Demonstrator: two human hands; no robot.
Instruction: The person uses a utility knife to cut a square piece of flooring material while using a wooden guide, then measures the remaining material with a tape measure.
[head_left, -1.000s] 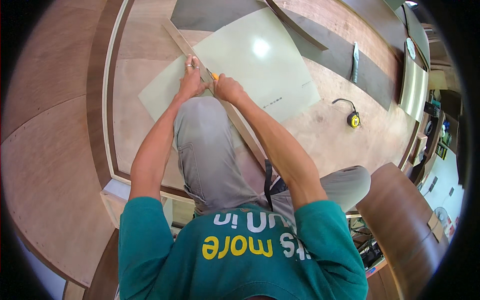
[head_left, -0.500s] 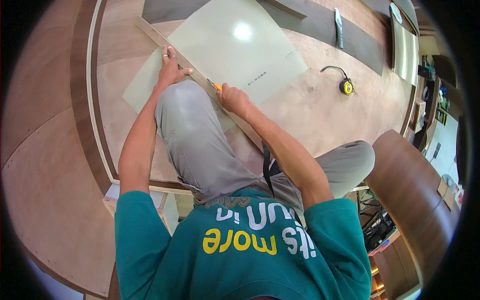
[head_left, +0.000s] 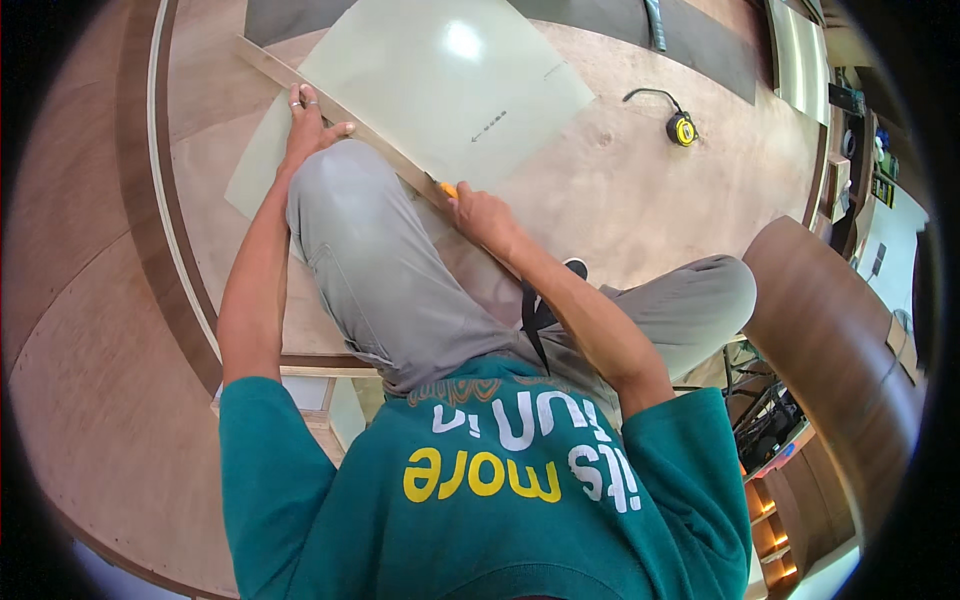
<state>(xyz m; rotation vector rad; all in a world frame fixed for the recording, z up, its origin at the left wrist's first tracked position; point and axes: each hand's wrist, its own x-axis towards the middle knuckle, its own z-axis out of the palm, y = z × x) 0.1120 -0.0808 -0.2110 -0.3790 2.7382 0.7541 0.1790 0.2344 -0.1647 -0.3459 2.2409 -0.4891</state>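
A pale, glossy sheet [head_left: 440, 85] lies on the wooden surface, with a long narrow wooden strip [head_left: 372, 140] set diagonally across it. On the strip's upper part rests my left hand [head_left: 312, 130], fingers and thumb spread, holding nothing and pressing the strip from above. Farther down the same strip, my right hand [head_left: 487, 220] is closed round an orange utility knife [head_left: 450, 190]. The knife's tip is at the strip's edge, over the sheet; whether the blade has gone into it is too small to tell. My bent knee [head_left: 345, 185] is beside the strip, between my arms.
A yellow and black tape measure [head_left: 682, 129] lies to the right, its tape partly out. Beyond it, a long tool [head_left: 656, 25] lies on a dark grey strip [head_left: 705, 55]. A raised rim [head_left: 160, 180] bounds the surface at left. A curved brown panel [head_left: 830, 320] stands at right.
My right hand has drawn the knife down along the strip, toward me. My left hand keeps its place on the strip. The whole view has shifted slightly.
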